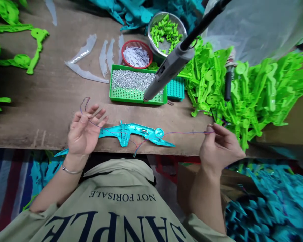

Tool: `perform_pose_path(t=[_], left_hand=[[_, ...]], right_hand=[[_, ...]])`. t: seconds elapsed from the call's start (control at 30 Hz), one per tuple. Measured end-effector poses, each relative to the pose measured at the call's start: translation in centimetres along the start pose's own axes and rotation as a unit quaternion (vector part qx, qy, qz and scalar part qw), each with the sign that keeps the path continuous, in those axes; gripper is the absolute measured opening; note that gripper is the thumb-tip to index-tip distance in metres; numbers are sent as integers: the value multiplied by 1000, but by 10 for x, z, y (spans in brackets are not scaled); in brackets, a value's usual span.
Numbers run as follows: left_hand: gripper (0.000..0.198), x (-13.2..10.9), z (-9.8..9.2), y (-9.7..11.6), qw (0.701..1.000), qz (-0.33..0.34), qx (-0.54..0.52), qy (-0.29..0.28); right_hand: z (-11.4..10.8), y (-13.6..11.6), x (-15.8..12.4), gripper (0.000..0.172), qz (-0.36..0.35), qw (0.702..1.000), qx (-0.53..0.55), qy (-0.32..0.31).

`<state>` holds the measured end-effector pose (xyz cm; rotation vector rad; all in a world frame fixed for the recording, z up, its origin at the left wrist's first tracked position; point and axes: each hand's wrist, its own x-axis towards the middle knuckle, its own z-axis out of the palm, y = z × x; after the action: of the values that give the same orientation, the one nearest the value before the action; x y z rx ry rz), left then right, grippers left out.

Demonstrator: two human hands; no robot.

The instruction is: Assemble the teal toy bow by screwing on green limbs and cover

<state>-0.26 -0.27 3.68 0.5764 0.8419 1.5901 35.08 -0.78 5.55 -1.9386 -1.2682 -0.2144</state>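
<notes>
A teal plastic toy shell lies flat at the near edge of the wooden bench. Thin red and blue wires run across it, stretched between both hands. My left hand is raised palm up at the shell's left end and pinches one wire end, whose loop curls above the fingers. My right hand pinches the other wire end to the right of the shell.
A hanging grey electric screwdriver points down over a green tray of screws. Behind are a red basket, a metal bowl of green pieces and clear plastic blades. Green shells pile up on the right.
</notes>
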Motion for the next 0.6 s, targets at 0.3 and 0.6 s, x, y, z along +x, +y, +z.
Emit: perform_pose_path(t=[0.3, 0.6], left_hand=[[15, -3, -8, 4, 994, 85, 58, 42], [5, -47, 13, -18, 899, 90, 376, -206]], right_hand=[[-7, 46, -13, 38, 110, 956, -198, -188], [-6, -26, 1, 37, -25, 955, -41, -294]])
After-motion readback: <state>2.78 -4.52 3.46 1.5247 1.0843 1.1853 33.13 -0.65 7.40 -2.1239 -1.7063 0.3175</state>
